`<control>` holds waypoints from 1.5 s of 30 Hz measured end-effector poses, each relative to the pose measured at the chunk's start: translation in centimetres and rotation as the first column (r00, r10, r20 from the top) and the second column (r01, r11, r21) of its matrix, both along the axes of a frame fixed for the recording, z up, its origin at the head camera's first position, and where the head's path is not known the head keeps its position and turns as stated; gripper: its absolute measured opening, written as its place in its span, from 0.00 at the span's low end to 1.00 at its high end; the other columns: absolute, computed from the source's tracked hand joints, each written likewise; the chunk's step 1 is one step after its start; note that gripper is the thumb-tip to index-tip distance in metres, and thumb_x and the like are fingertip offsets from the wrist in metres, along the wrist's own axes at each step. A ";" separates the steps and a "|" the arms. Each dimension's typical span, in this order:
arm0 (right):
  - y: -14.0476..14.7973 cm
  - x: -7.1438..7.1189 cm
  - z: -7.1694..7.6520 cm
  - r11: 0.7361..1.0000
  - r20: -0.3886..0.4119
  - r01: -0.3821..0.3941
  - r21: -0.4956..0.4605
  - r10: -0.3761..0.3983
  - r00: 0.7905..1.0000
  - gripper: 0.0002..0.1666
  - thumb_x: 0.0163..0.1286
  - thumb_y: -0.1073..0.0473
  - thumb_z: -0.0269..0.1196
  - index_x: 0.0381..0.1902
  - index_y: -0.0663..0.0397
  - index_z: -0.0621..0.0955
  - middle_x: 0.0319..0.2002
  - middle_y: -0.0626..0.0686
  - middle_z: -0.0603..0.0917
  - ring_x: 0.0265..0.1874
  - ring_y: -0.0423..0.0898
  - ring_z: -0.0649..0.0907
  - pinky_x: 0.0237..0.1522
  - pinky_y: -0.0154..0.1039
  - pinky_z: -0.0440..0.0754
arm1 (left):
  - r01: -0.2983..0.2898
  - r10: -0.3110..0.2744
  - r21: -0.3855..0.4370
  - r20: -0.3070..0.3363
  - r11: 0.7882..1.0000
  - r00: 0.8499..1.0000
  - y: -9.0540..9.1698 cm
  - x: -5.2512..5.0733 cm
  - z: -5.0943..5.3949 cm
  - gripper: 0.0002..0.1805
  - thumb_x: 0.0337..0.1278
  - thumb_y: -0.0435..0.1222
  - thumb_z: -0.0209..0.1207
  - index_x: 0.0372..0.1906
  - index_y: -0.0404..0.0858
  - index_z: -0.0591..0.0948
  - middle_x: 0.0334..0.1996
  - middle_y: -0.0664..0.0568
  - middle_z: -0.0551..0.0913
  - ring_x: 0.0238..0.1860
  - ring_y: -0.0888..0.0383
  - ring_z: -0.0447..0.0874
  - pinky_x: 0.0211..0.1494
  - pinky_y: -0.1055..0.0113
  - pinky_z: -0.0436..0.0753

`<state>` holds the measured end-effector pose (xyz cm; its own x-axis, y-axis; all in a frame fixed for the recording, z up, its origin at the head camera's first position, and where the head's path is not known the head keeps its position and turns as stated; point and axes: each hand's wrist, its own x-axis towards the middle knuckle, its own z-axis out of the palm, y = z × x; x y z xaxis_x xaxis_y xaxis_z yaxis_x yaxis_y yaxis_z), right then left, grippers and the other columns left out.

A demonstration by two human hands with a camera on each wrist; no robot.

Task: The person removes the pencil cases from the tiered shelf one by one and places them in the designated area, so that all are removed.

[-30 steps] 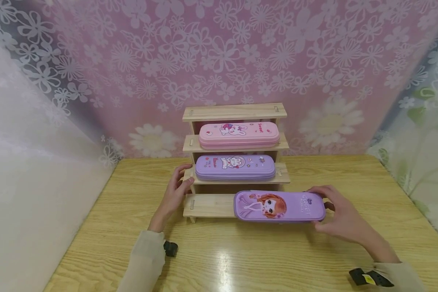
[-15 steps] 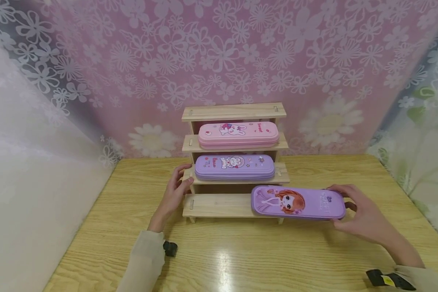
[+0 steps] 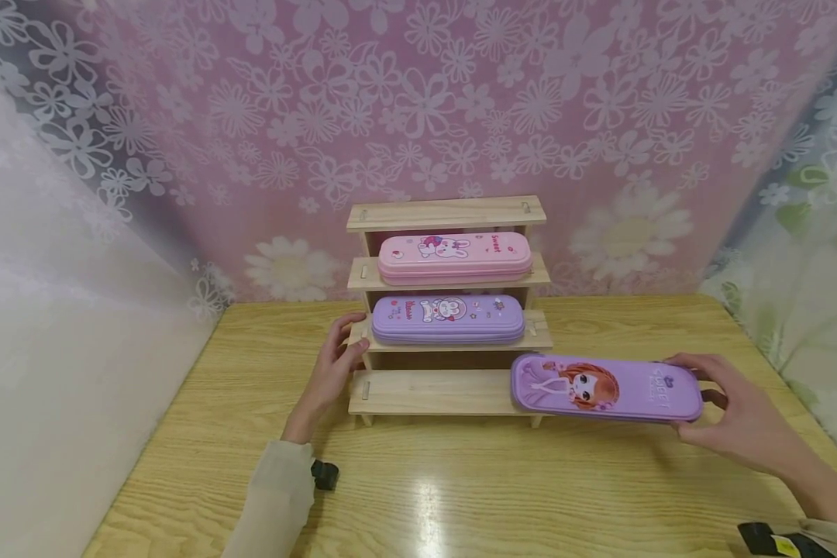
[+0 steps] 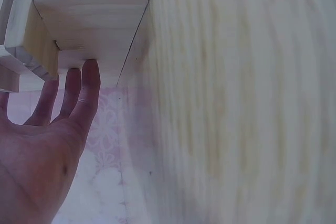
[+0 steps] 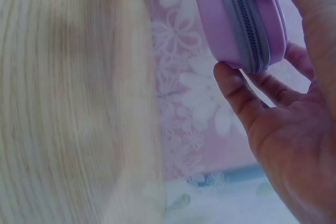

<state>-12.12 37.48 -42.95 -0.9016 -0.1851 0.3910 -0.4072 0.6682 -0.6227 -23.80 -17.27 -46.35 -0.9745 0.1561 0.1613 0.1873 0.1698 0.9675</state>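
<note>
With thumb and fingers, my right hand grips the right end of a purple pencil case with a red-haired doll on its lid. The case's left end overlaps the right part of the bottom shelf; the rest sticks out over the table. In the right wrist view, its grey zip shows, thumb on one side and fingers on the other. My left hand holds the left end of a stepped wooden rack, thumb at a shelf's front corner. In the left wrist view, its fingertips touch the rack's side panel.
A lilac bunny pencil case lies on the shelf above the bottom one. Higher up rests a pink bunny pencil case. The rack stands on a wood-grain table before a pink flowered backdrop.
The doll pencil case has slid rightward off most of the bottom shelf, carried by my right hand. My left hand and the rack have stayed in place.
</note>
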 end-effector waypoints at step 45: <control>1.2 -1.3 -0.7 0.957 0.054 0.263 -0.123 -0.258 0.965 0.41 0.51 0.72 0.78 0.60 0.49 0.72 0.50 0.29 0.66 0.33 0.23 0.77 0.28 0.21 0.77 | -0.006 0.006 -0.005 0.006 1.000 1.000 0.2 0.1 0.3 0.24 0.76 0.40 0.52 0.72 0.48 0.67 0.67 0.42 0.72 0.55 0.47 0.81 0.54 0.52 0.86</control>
